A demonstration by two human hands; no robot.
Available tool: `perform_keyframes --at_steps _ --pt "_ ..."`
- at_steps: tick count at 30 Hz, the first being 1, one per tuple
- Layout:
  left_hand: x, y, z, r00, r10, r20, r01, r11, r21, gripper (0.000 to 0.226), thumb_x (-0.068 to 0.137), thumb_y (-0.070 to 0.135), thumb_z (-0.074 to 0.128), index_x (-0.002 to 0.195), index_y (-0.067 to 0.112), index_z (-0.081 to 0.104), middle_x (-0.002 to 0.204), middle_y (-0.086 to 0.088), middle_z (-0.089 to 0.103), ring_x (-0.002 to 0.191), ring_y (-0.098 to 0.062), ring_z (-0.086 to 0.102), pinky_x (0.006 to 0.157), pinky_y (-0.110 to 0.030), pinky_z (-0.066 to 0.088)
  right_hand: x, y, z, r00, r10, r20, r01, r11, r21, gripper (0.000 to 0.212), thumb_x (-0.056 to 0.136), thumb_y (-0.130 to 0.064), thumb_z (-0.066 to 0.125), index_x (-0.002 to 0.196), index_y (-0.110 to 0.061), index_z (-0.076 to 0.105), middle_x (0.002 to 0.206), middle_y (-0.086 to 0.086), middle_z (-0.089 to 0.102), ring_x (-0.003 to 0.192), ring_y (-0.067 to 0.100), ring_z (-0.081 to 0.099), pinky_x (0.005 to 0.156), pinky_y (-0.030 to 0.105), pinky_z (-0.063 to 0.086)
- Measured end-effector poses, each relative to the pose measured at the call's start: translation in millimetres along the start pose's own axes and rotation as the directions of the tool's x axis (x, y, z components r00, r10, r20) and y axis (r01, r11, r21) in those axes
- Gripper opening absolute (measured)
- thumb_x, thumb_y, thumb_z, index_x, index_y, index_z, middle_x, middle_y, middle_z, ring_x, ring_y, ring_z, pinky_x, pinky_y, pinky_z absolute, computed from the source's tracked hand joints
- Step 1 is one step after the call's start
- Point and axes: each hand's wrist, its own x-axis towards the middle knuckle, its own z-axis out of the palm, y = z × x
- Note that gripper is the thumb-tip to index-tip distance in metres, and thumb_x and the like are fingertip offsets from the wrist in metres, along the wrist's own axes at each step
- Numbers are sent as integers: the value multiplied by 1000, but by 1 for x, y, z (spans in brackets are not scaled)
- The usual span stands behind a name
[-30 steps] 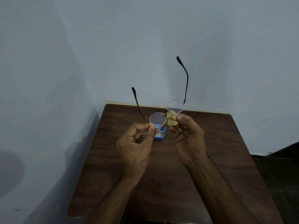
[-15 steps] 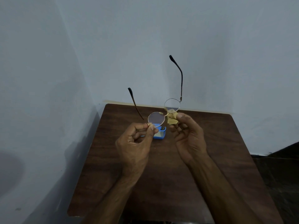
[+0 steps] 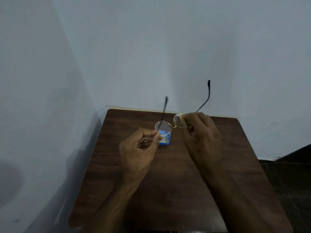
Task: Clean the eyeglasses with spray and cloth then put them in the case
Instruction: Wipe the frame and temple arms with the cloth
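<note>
Head view: wiping step; left grip (image 3: 139, 148) pinches the eyeglasses (image 3: 163, 128), right grip (image 3: 202, 132) clamps yellow cloth (image 3: 181, 119) on one lens; next, probably the other lens.

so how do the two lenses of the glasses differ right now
The left-hand lens is bare; the right-hand lens has the yellow cloth pressed on it. The left-hand lens shows as a wide oval, the right-hand lens narrower, turned more edge-on. The left hand pinches the left-hand lens at its outer rim; the right hand grips the right-hand lens through the cloth. Both are round and thin-rimmed.
</note>
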Motion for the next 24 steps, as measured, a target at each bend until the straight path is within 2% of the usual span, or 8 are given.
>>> perform_keyframes --at_steps 2,4,7,9,11,15,19,24 --pt "-1 3 0 997 70 42 -70 998 6 25 86 10 83 104 23 72 99 26 69 96 9 72 77 -9 57 0 -2 4 1000 14 -1 -14 999 -46 7 92 -10 76 96 -11 70 95 5 70 81 22 61 68 26 42" --pt "-3 3 -1 992 112 60 -112 994 -1 24 85 8 82 104 20 73 100 25 69 94 10 72 80 -9 57 0 -6 5 999 42 -2 -42 999 -17 6 93 -10 74 98 -11 72 97 5 71 82 23 63 70 23 38" --pt "-4 -6 -3 984 163 69 -167 984 58 16 86 11 80 102 11 76 98 10 75 93 6 72 84 -11 57 -3 -11 8 997 32 75 -38 996 75 16 94 -3 72 109 -9 74 106 7 74 91 25 68 76 36 58" --pt "-5 -11 -5 980 186 64 -193 974 117 13 87 10 81 99 7 77 98 2 77 91 3 72 84 -12 57 -6 -9 8 991 -23 133 6 992 128 26 90 5 72 111 -8 74 112 7 74 97 27 70 78 44 61" --pt "-4 -12 -7 975 208 74 -217 965 145 13 87 8 83 98 5 78 98 -2 79 91 -3 73 84 -17 60 -6 -3 5 987 -50 153 31 992 125 34 86 8 72 114 -11 74 114 5 73 100 27 70 80 44 61" --pt "-3 -10 -7 947 298 125 -315 936 160 12 91 13 77 99 4 77 98 -4 78 95 -2 69 88 -16 58 3 -1 0 994 -31 101 27 999 42 28 87 -10 56 108 -10 74 109 6 73 98 28 67 80 38 58" --pt "-1 -10 -7 906 392 159 -419 885 204 17 93 16 69 98 1 76 95 -9 78 95 -3 64 95 -8 50 -3 -3 6 977 -137 166 120 987 111 37 79 13 75 111 -5 75 114 10 73 102 30 67 82 42 59" --pt "-3 -12 -9 858 468 212 -509 829 231 11 96 10 71 97 1 77 96 -9 78 87 -16 75 78 -32 63 0 16 15 995 -90 44 86 993 75 20 82 2 82 98 -6 76 99 7 72 86 27 64 70 38 55"
